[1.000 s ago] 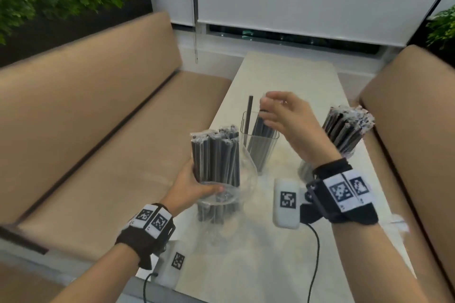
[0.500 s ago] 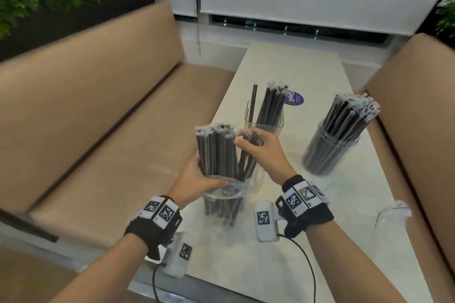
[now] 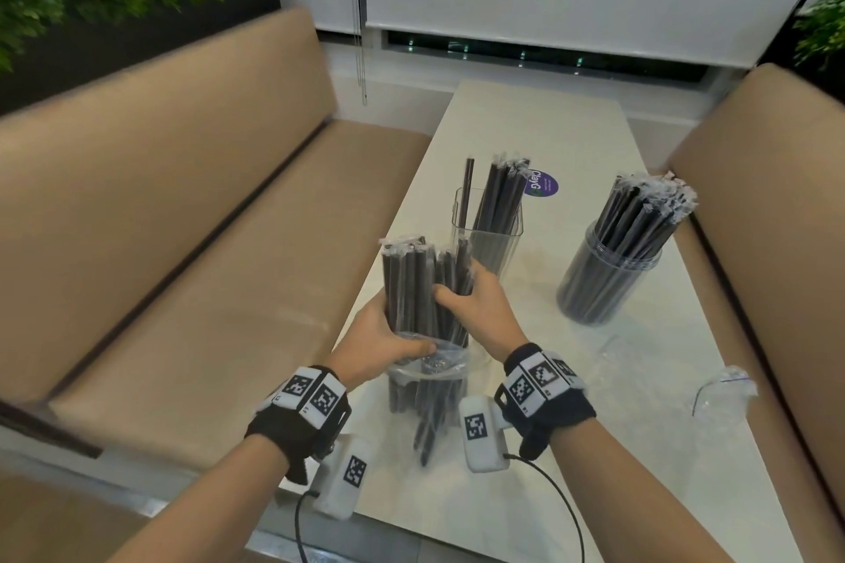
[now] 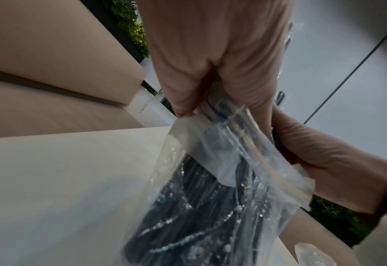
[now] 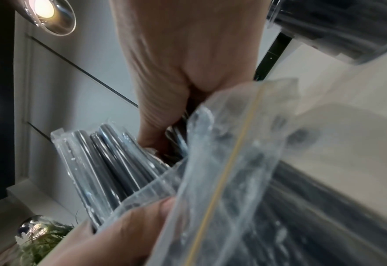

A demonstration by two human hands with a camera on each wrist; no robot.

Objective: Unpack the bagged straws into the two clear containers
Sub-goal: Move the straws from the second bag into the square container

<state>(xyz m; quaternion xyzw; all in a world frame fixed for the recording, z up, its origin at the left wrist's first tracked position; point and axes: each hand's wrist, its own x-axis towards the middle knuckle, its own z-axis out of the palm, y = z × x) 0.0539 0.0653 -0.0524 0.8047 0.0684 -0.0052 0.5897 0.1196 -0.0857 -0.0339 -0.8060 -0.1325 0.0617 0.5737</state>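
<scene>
A clear zip bag (image 3: 427,384) of black wrapped straws (image 3: 411,283) stands upright over the table's near left part. My left hand (image 3: 384,336) grips the bag's mouth and the bundle from the left; the bag (image 4: 222,189) fills the left wrist view. My right hand (image 3: 475,306) is curled round a bunch of straws at the bundle's right side. Behind them stands a tall square clear container (image 3: 491,238) with a few straws. To the right, a round clear container (image 3: 608,283) is packed with straws. In the right wrist view the bag (image 5: 233,171) covers my fingers.
The pale table (image 3: 571,379) runs away from me between two tan benches (image 3: 192,251). An empty clear bag (image 3: 724,389) lies at the table's right edge. A purple round sticker (image 3: 542,185) sits behind the square container. Window blinds close the far end.
My right hand came back from the square container to the bagged bundle and closed on a bunch of straws. The left hand kept holding the bag.
</scene>
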